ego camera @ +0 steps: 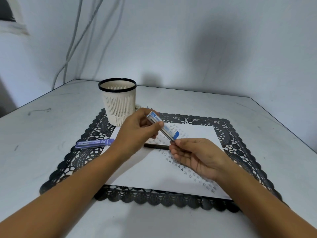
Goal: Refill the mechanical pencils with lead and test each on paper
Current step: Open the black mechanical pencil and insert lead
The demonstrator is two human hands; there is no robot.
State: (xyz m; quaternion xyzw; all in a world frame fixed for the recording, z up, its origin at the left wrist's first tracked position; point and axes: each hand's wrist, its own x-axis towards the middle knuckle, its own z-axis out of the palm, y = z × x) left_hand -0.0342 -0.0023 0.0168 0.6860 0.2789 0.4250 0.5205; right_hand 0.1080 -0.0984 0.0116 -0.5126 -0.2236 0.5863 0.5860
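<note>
My left hand (137,129) holds a clear lead case with a blue cap (163,127) tilted, cap end down to the right. My right hand (193,155) pinches something thin right at the blue cap; it is too small to identify. Below both hands a dark mechanical pencil (157,146) lies on the white paper (154,169), which carries rows of small drawn stars. A second, purple lead case marked 2B (95,143) lies on the mat to the left.
A cream slotted pen holder with a black rim (118,102) stands at the mat's far left corner. The paper rests on a black lace placemat (240,140) on a pale table (51,117). Cables hang down the wall behind.
</note>
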